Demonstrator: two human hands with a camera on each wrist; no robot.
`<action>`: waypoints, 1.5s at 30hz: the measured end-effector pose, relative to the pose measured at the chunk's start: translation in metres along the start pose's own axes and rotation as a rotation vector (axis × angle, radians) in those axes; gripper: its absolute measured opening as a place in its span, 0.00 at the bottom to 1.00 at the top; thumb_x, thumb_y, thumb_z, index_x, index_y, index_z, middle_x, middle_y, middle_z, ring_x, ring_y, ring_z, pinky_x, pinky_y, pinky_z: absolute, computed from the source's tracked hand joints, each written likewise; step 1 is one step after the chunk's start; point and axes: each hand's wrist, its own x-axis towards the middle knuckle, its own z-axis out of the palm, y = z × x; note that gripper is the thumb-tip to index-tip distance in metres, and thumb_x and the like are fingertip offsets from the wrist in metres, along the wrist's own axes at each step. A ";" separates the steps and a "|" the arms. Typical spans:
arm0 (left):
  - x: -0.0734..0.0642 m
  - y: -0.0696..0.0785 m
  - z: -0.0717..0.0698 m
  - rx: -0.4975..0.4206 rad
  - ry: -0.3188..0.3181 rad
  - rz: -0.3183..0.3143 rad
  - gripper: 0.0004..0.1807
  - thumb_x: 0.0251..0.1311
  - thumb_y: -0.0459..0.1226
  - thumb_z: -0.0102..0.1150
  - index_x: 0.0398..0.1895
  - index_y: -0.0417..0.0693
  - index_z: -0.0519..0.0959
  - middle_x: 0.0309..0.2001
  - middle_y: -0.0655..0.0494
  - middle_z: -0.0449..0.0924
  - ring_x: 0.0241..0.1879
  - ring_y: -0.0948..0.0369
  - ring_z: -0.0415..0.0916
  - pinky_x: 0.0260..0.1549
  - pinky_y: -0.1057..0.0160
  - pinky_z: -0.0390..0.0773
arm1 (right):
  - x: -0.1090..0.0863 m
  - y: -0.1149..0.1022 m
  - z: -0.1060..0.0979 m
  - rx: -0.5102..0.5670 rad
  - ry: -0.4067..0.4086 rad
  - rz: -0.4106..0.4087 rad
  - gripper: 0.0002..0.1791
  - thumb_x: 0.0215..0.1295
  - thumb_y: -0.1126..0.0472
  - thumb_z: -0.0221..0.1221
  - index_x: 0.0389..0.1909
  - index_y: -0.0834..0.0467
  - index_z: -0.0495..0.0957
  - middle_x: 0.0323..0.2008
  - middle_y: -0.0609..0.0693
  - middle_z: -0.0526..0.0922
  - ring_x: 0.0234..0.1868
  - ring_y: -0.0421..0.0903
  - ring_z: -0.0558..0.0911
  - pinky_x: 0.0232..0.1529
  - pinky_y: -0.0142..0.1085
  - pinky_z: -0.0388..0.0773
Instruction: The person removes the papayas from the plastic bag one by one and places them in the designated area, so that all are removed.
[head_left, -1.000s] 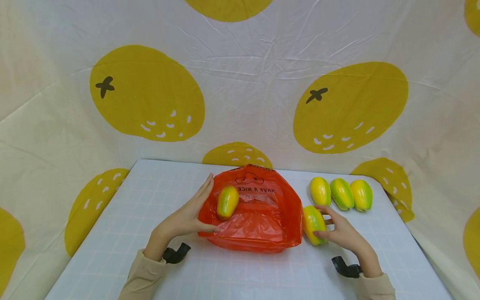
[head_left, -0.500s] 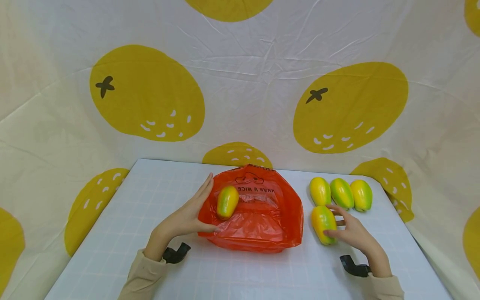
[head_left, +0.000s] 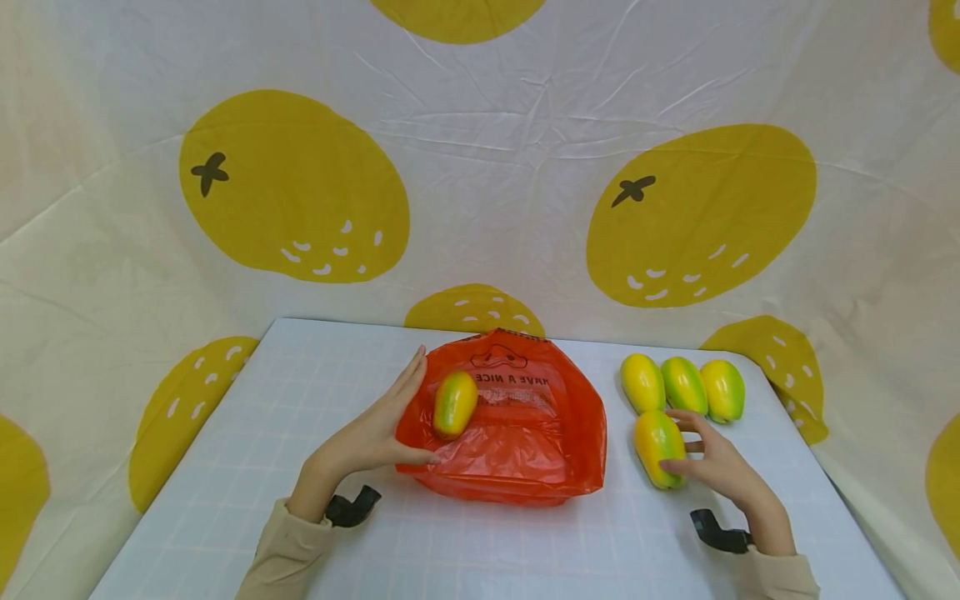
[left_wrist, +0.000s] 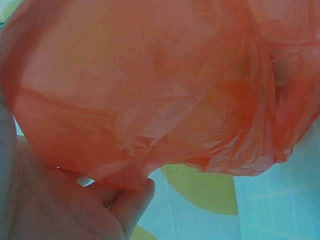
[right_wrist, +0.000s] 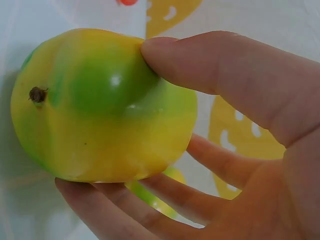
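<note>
A red plastic bag lies with its mouth spread toward me, and one yellow-green papaya rests inside its left part. My left hand is spread along the bag's left edge, fingers fairly straight and thumb at the lower rim. In the left wrist view the red film covers most of the picture, with fingertips at its edge. To the right of the bag, my right hand grips another papaya between thumb and fingers. Its brown stem end shows in the right wrist view.
Three more papayas stand in a row at the back right: the left one, the middle one and the right one. Behind the white table hangs a cloth printed with yellow fruit.
My right hand has moved right with its papaya, from beside the bag's edge to a gap away from it. The left back papaya has shifted slightly. My left hand stays put.
</note>
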 end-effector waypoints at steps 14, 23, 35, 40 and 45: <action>0.000 0.001 -0.001 -0.012 -0.003 -0.013 0.73 0.43 0.49 0.80 0.80 0.53 0.32 0.79 0.67 0.24 0.78 0.56 0.35 0.67 0.45 0.60 | -0.003 0.004 -0.006 0.029 -0.033 0.015 0.51 0.54 0.50 0.72 0.71 0.62 0.53 0.64 0.72 0.63 0.56 0.67 0.73 0.46 0.56 0.81; 0.000 0.000 0.000 0.011 0.005 -0.001 0.73 0.43 0.45 0.81 0.80 0.51 0.32 0.79 0.67 0.24 0.78 0.57 0.33 0.69 0.45 0.56 | -0.002 0.002 -0.006 0.035 -0.046 0.044 0.52 0.56 0.50 0.70 0.72 0.63 0.50 0.65 0.73 0.60 0.56 0.67 0.72 0.46 0.53 0.82; -0.001 0.001 -0.001 0.013 -0.001 -0.003 0.72 0.44 0.46 0.81 0.80 0.51 0.32 0.79 0.67 0.24 0.78 0.57 0.33 0.70 0.45 0.54 | -0.003 -0.002 -0.005 0.026 -0.053 0.047 0.52 0.57 0.47 0.70 0.72 0.64 0.50 0.65 0.73 0.60 0.57 0.67 0.71 0.47 0.55 0.80; -0.001 0.001 0.000 0.009 -0.001 -0.009 0.72 0.44 0.46 0.81 0.80 0.52 0.32 0.79 0.67 0.23 0.78 0.57 0.33 0.70 0.45 0.55 | -0.004 -0.001 -0.005 0.029 -0.051 0.044 0.52 0.56 0.47 0.70 0.72 0.64 0.51 0.64 0.72 0.60 0.57 0.67 0.71 0.47 0.55 0.80; -0.001 0.001 -0.001 0.007 -0.002 -0.009 0.72 0.44 0.46 0.81 0.80 0.52 0.32 0.79 0.68 0.24 0.78 0.57 0.33 0.70 0.45 0.56 | -0.003 -0.001 -0.006 0.028 -0.050 0.039 0.52 0.57 0.47 0.70 0.72 0.65 0.50 0.65 0.73 0.60 0.57 0.68 0.71 0.47 0.55 0.80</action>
